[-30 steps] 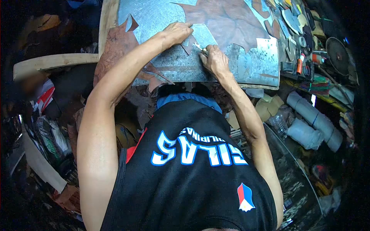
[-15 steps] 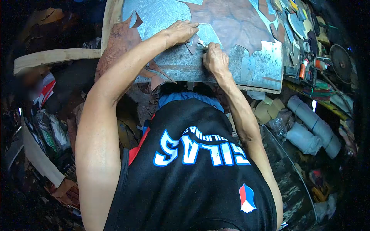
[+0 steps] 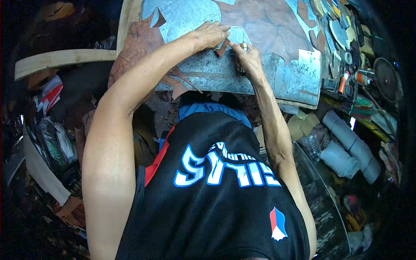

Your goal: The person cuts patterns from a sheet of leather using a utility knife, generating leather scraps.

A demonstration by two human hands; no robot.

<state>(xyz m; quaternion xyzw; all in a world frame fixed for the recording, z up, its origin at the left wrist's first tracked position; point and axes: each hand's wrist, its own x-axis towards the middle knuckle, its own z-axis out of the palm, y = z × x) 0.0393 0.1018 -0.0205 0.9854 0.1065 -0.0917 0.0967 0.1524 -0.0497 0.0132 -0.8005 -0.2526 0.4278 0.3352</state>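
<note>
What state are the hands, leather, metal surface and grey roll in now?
Left hand: palm down, fingers extended.
Right hand: fingers curled around a tool, mostly hidden.
Large leather: spread out, edges irregular.
Left leather: draped over the surface's corner.
Brown flap: between the hands; cannot tell if cut free.
Metal surface: partly covered by leather.
Grey roll: rolled up.

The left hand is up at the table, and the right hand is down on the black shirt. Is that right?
Not quite: the right hand isn't on the black shirt. The head view shows it up at the table too, near the left hand.
</note>
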